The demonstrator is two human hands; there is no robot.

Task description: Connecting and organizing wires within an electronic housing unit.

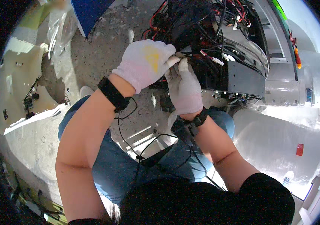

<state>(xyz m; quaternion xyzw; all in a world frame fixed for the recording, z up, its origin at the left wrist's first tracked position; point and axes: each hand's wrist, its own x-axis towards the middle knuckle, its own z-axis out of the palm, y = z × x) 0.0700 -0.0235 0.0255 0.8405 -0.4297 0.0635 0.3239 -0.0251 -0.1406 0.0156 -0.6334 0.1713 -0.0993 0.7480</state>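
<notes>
Both hands wear white gloves and meet at the near left side of a black metal housing [246, 79] packed with wires. My left hand [145, 63], yellow-stained on its back, has thumb and fingers pinched together at the tips. Close against it, my right hand [185, 89] is also closed, its fingertips pointing away from me. What lies between the fingertips is too small and dark to name. Just right of the hands, black cables [208, 63] run into the housing, with a white connector [217, 60] on a wire end. Red wires [153, 23] loop at the housing's far left.
A cream-coloured curved panel [17, 86] with black wiring lies at the left. Large pieces wrapped in clear film [280, 142] stand at the right. An orange-handled tool [297, 58] is at the far right. Thin black cords [145, 152] hang between my wrists and lap. Below is a speckled floor [96, 56].
</notes>
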